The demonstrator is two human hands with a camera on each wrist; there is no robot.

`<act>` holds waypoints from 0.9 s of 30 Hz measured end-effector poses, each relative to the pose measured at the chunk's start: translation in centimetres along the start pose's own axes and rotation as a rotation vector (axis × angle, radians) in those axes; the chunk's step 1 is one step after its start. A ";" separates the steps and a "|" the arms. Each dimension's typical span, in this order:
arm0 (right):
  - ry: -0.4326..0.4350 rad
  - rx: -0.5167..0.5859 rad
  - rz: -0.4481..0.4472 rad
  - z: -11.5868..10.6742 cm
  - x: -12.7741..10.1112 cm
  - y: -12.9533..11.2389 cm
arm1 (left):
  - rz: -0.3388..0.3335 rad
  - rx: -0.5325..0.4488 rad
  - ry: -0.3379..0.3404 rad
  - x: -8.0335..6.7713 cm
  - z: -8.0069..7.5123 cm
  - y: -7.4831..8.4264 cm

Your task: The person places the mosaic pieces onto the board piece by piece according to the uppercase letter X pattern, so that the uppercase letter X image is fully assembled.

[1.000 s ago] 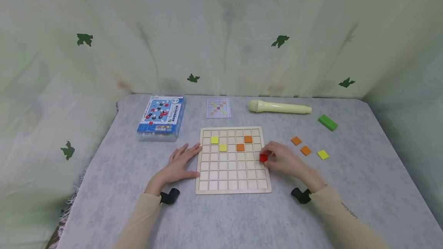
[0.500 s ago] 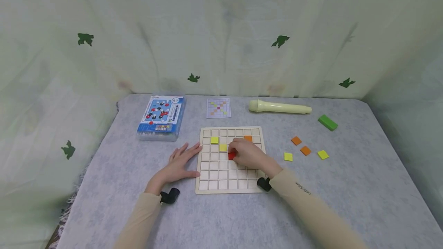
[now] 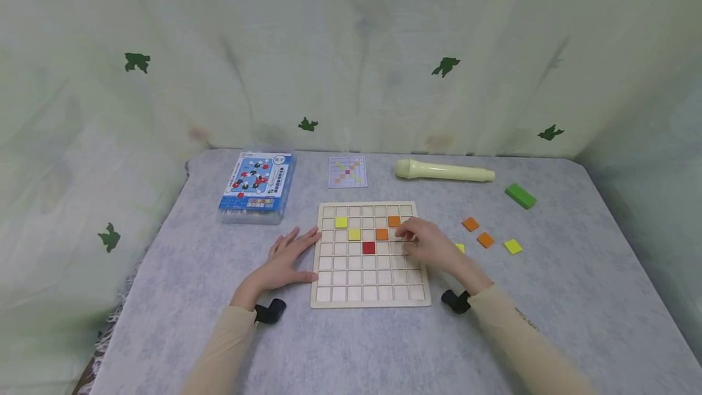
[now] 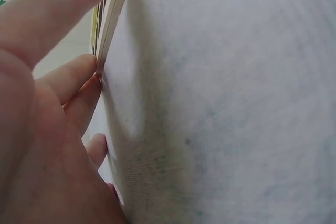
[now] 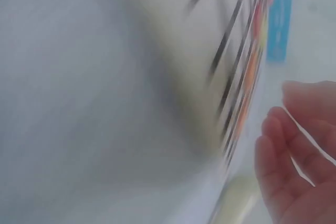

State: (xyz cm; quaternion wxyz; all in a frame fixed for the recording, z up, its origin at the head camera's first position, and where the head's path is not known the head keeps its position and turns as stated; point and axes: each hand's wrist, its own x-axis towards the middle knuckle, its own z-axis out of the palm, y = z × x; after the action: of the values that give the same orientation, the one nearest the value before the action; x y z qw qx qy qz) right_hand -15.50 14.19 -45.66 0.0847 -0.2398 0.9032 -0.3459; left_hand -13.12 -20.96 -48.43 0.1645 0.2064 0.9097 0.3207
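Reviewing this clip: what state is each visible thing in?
Grid board, flat on the table
Red tile, in the board's centre cell
Placed yellow tiles and placed orange tiles, in board cells
Loose orange tiles and loose yellow tiles, off the board
Left hand, touching the board's left edge
Right hand, grip empty, above the board
Pattern card, face up
Box, picture cover up, closure unclear
Pale baton, on its side
Green block, flat

"化学" on the blue box (image 3: 256,183)
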 end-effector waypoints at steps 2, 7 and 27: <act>0.053 0.013 0.028 -1.3 -1.6 1.8 | -0.003 -0.002 0.000 0.0 0.0 0.0; 0.170 -0.037 0.113 -4.4 -5.4 6.1 | -0.007 -0.003 0.000 0.0 0.1 0.0; 0.201 -0.139 0.143 -5.3 -5.9 7.3 | 0.010 -0.004 0.011 0.1 0.2 0.0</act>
State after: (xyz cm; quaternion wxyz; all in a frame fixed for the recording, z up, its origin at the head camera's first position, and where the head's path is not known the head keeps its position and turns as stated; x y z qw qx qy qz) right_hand -14.83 24.88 -46.60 0.0014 -0.1441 0.9437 -0.2976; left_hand -13.13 -20.85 -48.58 0.1586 0.2087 0.9088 0.3246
